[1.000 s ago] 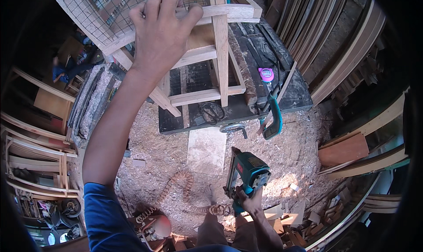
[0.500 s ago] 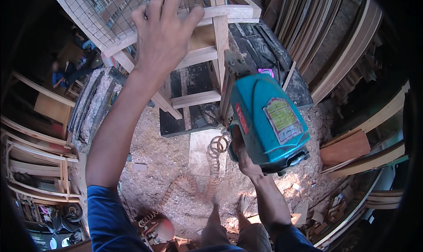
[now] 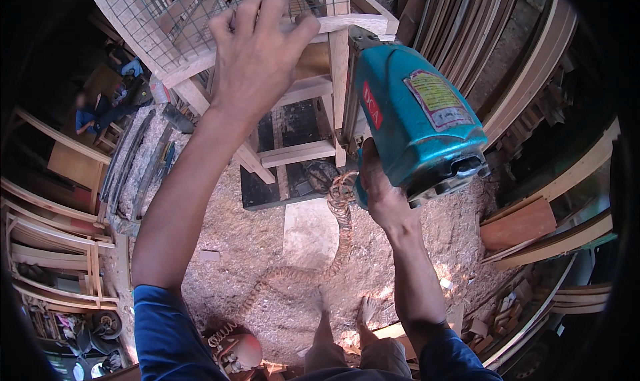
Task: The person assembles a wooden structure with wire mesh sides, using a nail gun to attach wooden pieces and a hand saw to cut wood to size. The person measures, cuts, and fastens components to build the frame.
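My left hand (image 3: pixel 259 64) is closed over the near rail of a pale wooden frame (image 3: pixel 363 24), its fingers curled onto the top edge. Green wire mesh (image 3: pixel 190 28) covers the frame's top, and its legs stand on a black workbench (image 3: pixel 257 188). In my right hand (image 3: pixel 387 194) is a teal nail gun (image 3: pixel 417 114), gripped by its handle. The gun's nose is up beside the right front leg, close under the rail; whether it touches the wood I cannot tell. A coiled orange air hose (image 3: pixel 341 214) hangs below the handle, which my fingers partly hide.
The hose crosses the sawdust-covered floor (image 3: pixel 373 248) to a red rounded machine (image 3: pixel 247 351) by my left elbow. Long boards (image 3: pixel 460 41) lean at the far right. Wooden frames (image 3: pixel 57 241) are stacked at left, and another person (image 3: pixel 90 118) sits at the far left.
My right hand has raised the nail gun up and to the right, bringing its nose near the rail. The hose has bunched beneath it. My left hand still grips the rail.
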The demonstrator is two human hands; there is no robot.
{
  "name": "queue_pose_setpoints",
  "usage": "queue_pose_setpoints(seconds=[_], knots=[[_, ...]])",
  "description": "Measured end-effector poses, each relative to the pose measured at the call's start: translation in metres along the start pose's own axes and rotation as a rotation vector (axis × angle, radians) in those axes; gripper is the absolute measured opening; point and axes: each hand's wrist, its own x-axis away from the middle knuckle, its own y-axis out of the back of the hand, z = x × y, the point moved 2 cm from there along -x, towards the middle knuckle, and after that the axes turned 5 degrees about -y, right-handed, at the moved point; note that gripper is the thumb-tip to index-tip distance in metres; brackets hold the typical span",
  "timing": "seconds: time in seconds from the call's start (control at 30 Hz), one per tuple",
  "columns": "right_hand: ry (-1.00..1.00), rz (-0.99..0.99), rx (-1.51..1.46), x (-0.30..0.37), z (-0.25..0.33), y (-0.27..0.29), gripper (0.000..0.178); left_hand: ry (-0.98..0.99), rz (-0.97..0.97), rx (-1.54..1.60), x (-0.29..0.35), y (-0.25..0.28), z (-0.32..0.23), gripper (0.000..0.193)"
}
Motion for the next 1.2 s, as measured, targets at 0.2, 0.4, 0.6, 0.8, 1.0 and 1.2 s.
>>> queue_pose_setpoints(seconds=[0.2, 0.4, 0.6, 0.8, 1.0, 1.2], knots=[[-0.001, -0.038, -0.153, -0.003, 0.012, -0.001, 0.024, 0.006, 0.046, 0.003, 0.001, 0.001, 0.0, 0.03], [0.019, -0.125, -0.467, -0.001, 0.012, -0.008, 0.029, 0.036, 0.088, 0.021, -0.002, 0.001, 0.001, 0.027], [0.309, -0.219, -0.185, 0.001, 0.013, -0.001, 0.038, 0.052, 0.135, -0.011, -0.005, 0.004, -0.002, 0.024], [0.21, -0.177, -0.385, -0.006, 0.015, -0.001, 0.042, 0.039, 0.099, -0.005, -0.005, 0.001, 0.0, 0.025], [0.245, -0.19, -0.323, -0.01, 0.02, 0.004, 0.042, 0.036, 0.084, 0.016, -0.006, 0.002, 0.0, 0.027], [0.263, -0.204, -0.205, -0.01, 0.024, 0.004, 0.042, 0.025, 0.089, 0.037, -0.007, 0.004, -0.001, 0.031]])
